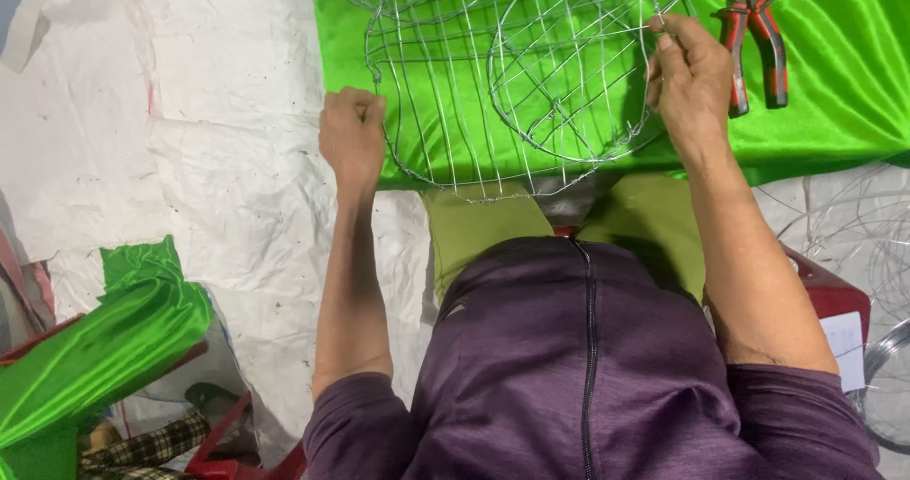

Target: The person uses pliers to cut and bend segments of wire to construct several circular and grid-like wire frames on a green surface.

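Wire frame [502,72] rim gripped, both hands [351,134].

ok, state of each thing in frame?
Round silver wire-mesh frame: lying on the cloth, gripped at both edges.
Left hand: fisted on the frame's rim.
Right hand: pinching a frame wire.
Red-handled pliers: lying untouched, handles apart.
Shiny green cloth: spread flat.

Bright, even light; the green satin cloth [815,120] shows sheen beyond the grips; soft shadows, sharp focus throughout.
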